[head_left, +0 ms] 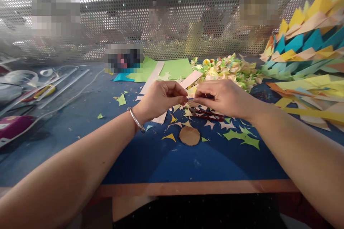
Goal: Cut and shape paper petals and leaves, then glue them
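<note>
My left hand [167, 97], with a silver bracelet on its wrist, is pinched over the middle of the blue table. Close to its right, my right hand [219, 96] is pinched too, the fingertips of both nearly meeting. Something small and thin lies between the fingertips, too small to name. Dark red scissors [211, 115] lie beneath my right hand. Nearer to me is a round tan disc [189, 136] among paper scraps. Pale paper strips [152, 77] extend behind my left hand, over green sheets [176, 68].
Small curled paper pieces [228, 71] are heaped behind my right hand. Folded colored paper [309, 43] and loose strips [317, 96] fill the right side. At left are a purple object [17, 125], a cable and clear sticks [63, 87]. A perforated metal screen [177, 18] stands behind.
</note>
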{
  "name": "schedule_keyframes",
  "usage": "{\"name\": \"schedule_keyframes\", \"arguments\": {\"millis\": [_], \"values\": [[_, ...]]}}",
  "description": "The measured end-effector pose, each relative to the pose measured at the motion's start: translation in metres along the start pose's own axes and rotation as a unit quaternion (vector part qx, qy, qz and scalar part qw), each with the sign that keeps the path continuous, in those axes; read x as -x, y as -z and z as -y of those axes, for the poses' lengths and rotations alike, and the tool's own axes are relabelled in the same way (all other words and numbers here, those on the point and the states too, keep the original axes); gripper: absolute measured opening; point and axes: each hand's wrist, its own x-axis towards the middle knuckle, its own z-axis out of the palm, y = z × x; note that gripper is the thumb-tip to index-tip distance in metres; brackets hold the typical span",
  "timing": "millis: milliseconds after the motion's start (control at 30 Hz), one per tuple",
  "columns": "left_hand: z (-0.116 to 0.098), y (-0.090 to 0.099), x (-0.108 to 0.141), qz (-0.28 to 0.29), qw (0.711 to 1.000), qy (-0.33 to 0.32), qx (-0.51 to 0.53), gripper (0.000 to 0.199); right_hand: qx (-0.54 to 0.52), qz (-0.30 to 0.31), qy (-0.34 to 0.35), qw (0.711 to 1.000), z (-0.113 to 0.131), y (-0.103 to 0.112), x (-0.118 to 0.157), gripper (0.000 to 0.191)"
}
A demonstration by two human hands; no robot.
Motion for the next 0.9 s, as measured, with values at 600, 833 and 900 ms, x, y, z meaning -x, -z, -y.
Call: {"name": "schedule_keyframes", "arguments": {"millis": [600,833,900], "values": [[0.006,0.001,-0.004,-0.029,0.991,0.040,0.128,0.005,0.050,0.002,-0.003,0.999,-0.002,0.001,0.000,0.023],[0.007,0.012,-0.007,-0.084,0.986,0.070,0.130,0.007,0.058,0.000,-0.029,0.998,-0.004,0.007,0.000,0.024],[0.009,0.014,-0.008,-0.104,0.979,0.088,0.153,0.008,0.059,0.001,-0.044,0.997,-0.004,0.009,0.001,0.025]]}}
